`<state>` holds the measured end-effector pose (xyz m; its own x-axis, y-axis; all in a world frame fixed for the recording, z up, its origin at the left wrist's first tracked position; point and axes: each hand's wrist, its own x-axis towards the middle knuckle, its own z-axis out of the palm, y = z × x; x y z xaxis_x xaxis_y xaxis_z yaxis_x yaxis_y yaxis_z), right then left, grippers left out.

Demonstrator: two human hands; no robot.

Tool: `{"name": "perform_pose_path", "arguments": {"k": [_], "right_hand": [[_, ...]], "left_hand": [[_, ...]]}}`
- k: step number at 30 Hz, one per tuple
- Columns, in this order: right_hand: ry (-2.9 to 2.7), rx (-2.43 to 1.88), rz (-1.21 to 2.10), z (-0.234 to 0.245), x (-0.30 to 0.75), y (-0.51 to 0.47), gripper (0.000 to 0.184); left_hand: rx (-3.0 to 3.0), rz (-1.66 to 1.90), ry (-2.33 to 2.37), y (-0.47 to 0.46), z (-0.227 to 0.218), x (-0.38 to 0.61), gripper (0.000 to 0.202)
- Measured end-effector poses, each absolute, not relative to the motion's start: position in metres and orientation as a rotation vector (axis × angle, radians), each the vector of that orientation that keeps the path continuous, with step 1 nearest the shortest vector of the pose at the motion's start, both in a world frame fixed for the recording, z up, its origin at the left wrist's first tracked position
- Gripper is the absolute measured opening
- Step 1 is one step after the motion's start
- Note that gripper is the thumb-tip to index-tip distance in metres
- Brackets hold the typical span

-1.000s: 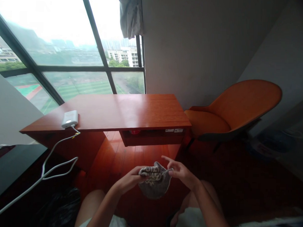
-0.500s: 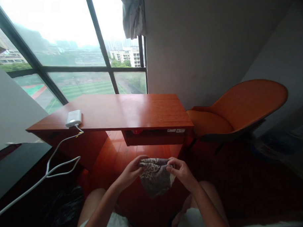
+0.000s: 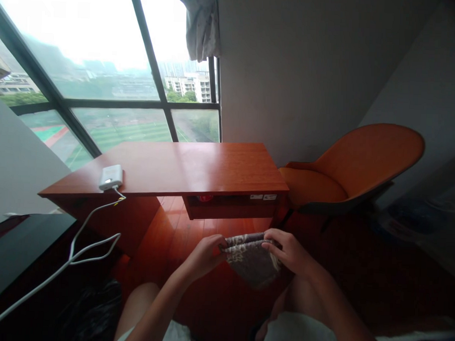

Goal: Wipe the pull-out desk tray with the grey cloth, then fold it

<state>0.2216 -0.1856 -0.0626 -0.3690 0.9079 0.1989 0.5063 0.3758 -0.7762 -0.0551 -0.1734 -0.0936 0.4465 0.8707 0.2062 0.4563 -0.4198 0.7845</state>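
A small grey patterned cloth [image 3: 251, 258] hangs folded between my two hands above my knees. My left hand [image 3: 204, 256] pinches its left top corner. My right hand [image 3: 290, 252] is closed on its right top edge. The cloth's top edge runs roughly level between them, and the rest droops down in a rounded fold. Both hands are held in front of a red wooden desk [image 3: 183, 169].
A white charger block [image 3: 110, 177] lies on the desk's left end, its white cable [image 3: 75, 245] trailing down to the left. An orange armchair [image 3: 347, 169] stands to the right. A large window [image 3: 103, 81] fills the left, with a dark surface [image 3: 19, 248] beneath.
The hands have shifted slightly right and up with the cloth. The cloth's top edge is pulled out straighter and flatter than before, when it was bunched between the fingers.
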Motion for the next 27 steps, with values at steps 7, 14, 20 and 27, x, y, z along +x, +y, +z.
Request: {"name": "perform_pose_path", "arguments": {"k": [7, 14, 20, 27], "right_hand": [[-2.215, -1.253, 0.61, -0.042, 0.235, -0.194, 0.024], [-2.065, -1.286, 0.63, -0.041, 0.227, -0.19, 0.022], [-2.008, -1.3, 0.668, -0.015, 0.229, -0.177, 0.034], [-2.124, -1.199, 0.69, 0.044, 0.235, -0.158, 0.023]], "left_hand": [[1.704, 1.016, 1.01, -0.173, -0.065, -0.046, 0.019], [1.706, 1.058, 1.102, -0.165, -0.05, -0.054, 0.02], [1.778, 0.896, 0.997, -0.154, -0.019, -0.065, 0.027], [1.766, 0.875, 0.956, -0.136, 0.033, -0.076, 0.03]]}}
